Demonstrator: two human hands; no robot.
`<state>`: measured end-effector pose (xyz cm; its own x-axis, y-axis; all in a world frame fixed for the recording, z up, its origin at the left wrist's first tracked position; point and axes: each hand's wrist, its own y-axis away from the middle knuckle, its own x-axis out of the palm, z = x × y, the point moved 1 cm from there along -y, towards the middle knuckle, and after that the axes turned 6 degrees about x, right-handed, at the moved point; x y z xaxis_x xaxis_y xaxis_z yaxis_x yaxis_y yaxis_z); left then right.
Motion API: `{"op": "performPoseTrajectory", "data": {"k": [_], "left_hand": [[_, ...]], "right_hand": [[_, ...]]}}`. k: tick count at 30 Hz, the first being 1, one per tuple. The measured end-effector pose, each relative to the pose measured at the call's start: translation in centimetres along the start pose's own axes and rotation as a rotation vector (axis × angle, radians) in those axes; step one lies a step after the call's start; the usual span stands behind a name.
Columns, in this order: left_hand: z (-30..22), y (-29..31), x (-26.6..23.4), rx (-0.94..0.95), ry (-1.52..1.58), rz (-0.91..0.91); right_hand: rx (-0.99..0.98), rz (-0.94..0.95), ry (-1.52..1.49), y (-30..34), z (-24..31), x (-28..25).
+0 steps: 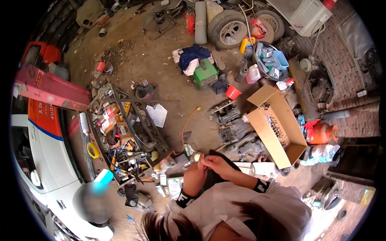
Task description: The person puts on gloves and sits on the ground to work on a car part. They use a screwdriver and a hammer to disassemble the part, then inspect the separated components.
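Observation:
My two hands meet in front of my body, fingers pinched close together. Between their fingertips is a small round pale object (pixel 197 156), too small to name. My left hand (pixel 194 176) is closed, its fingertips at the object's lower edge. From the right, my right hand (pixel 220 166) comes in with thumb and fingers pressed together at the same spot; how much of the object it grips is partly hidden. White sleeves with black cuffs end at both wrists. Just beyond the hands, an orange cable (pixel 184 134) lies on the dirt floor.
A metal cart (pixel 155 138) full of tools and bottles stands at left, near a white car (pixel 52 156). At right is an open cardboard box (pixel 263 140) with small metal parts, beside dark engine parts (pixel 231 130). Farther off are a green case (pixel 205 74) and tyres (pixel 219 30).

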<state>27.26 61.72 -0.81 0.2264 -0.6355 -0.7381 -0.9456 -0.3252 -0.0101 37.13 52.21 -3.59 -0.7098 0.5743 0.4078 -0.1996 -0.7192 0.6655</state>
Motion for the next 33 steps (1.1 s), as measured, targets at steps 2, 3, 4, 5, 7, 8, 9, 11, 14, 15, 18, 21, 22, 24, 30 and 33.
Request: {"op": "performPoseTrajectory", "data": {"k": [2, 3, 4, 5, 7, 8, 9, 11, 14, 15, 18, 21, 22, 24, 30, 33], "left_hand": [[0.7, -3.1, -1.0, 0.101, -0.019, 0.007], [1.6, -4.4, -1.1, 0.145, -0.013, 0.003], [1.9, -6.0, -2.2, 0.161, 0.002, 0.018], [2.0, -7.4, -3.3, 0.133, -0.019, 0.011], [2.7, -11.3, -5.1, 0.133, -0.032, 0.034], [3.7, -13.1, -5.5, 0.156, -0.035, 0.045], [4.6, -14.8, -6.0, 0.163, -0.045, 0.040], [6.3, -18.5, -8.0, 0.157, -0.073, 0.012], [9.0, -24.6, -11.0, 0.096, -0.139, 0.014], [9.4, -26.6, -12.4, 0.051, -0.173, -0.006], [11.0, -33.5, -15.4, 0.057, -0.113, -0.083], [12.1, -39.5, -19.7, 0.010, -0.078, -0.056], [12.7, -41.4, -20.6, 0.001, -0.055, -0.052], [13.7, -45.5, -22.8, 0.029, -0.011, -0.091], [19.4, -58.0, -27.2, 0.160, 0.035, -0.131], [23.9, -64.3, -29.2, 0.223, 0.001, -0.106]], "right_hand": [[-0.038, -0.032, -0.030, -1.2, 2.4, -0.1], [-0.047, -0.048, -0.050, -2.0, 3.8, 0.0], [-0.075, -0.053, -0.029, -2.9, 5.3, 0.1], [-0.083, -0.015, -0.019, -3.7, 7.4, 0.5], [-0.100, -0.016, -0.057, -6.7, 9.5, -0.1], [-0.090, -0.030, -0.083, -8.1, 10.8, -0.1], [-0.076, -0.025, -0.096, -9.2, 12.8, 0.0], [-0.117, 0.075, -0.064, -13.2, 15.1, -0.6], [-0.110, 0.121, 0.022, -18.8, 20.9, -0.7], [-0.098, 0.142, 0.051, -20.6, 23.4, -0.3], [-0.174, 0.142, 0.057, -24.6, 31.0, -0.1], [-0.195, 0.270, -0.016, -28.6, 36.7, -0.6], [-0.220, 0.281, -0.034, -29.6, 38.6, -0.7], [-0.225, 0.267, -0.027, -31.4, 42.6, -0.8], [-0.285, 0.087, -0.099, -39.5, 52.5, -1.3], [-0.250, 0.003, -0.085, -45.2, 57.1, -0.6]]}}
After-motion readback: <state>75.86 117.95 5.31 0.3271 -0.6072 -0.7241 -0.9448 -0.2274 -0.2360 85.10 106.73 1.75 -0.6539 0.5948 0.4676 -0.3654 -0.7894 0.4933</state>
